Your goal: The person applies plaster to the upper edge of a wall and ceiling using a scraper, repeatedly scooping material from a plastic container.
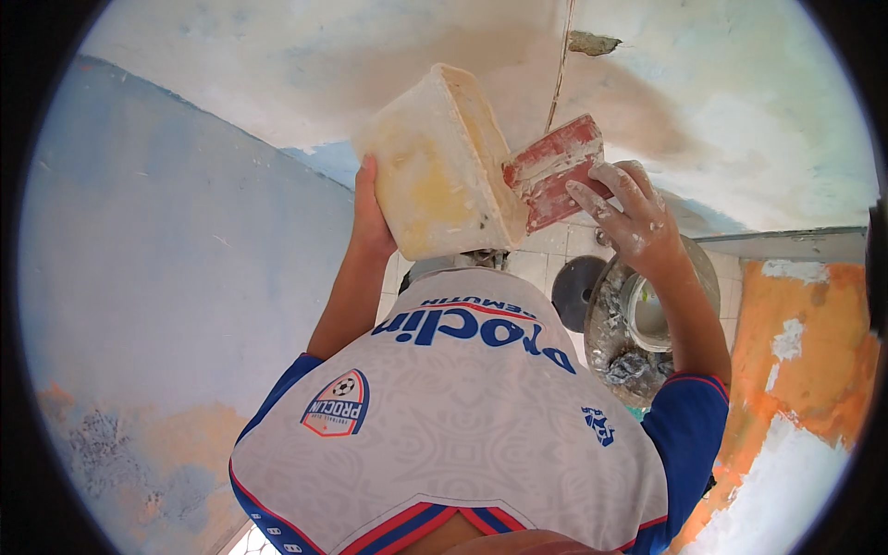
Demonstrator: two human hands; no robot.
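My left hand (371, 211) grips a whitish-yellow plastic tub (421, 176) by its left side, tilted so the mouth faces right. Dried smears cover the tub's rim; its contents do not show from here. In my right hand (638, 220), whose fingers carry pale paste, is a red plastic putty spreader (558, 171). Whitish paste streaks run across the spreader's face. Its left edge overlaps the tub's mouth in the picture; whether they touch I cannot tell.
Ahead is a patchy plastered wall (370, 46) with a crack and a chipped hole (593, 43). A bluish wall (166, 250) runs along the left. Below my right forearm, a round paste-stained surface (606, 319) bears a white bucket (647, 314). An orange, peeling wall (805, 324) stands at right.
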